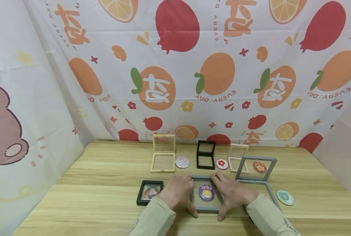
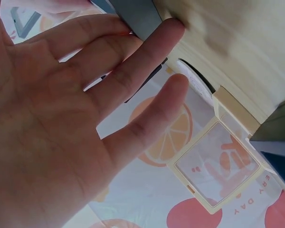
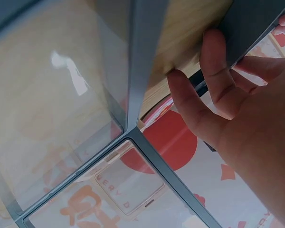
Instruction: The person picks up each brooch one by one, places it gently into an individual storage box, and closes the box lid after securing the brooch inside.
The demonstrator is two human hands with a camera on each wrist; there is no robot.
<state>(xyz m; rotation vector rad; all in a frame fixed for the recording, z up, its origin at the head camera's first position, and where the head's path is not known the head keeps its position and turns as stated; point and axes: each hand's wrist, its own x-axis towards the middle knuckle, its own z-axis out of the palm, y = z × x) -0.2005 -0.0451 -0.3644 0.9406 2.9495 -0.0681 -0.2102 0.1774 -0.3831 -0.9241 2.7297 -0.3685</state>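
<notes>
A grey-blue square display frame (image 1: 206, 209) lies flat on the table between the hands, a purple round badge with a yellow bear (image 1: 206, 192) seen under its clear film. My left hand (image 1: 178, 190) grips its left side, fingers at the far corner and thumb at the near one. In the left wrist view its fingertips meet the grey frame edge (image 2: 140, 21). My right hand (image 1: 234, 192) holds the right side the same way, thumb at the near right corner. The right wrist view shows a fingertip against that frame's side wall (image 3: 242, 28).
Left stands a black frame (image 1: 139, 193) with a badge inside. Right, an opened grey frame (image 1: 253, 179) leans up beside a green badge (image 1: 285, 197) and a red-orange badge (image 1: 259, 167). Behind are opened yellow (image 1: 163, 153), black (image 1: 206, 154) and pink (image 1: 237, 158) frames with two badges.
</notes>
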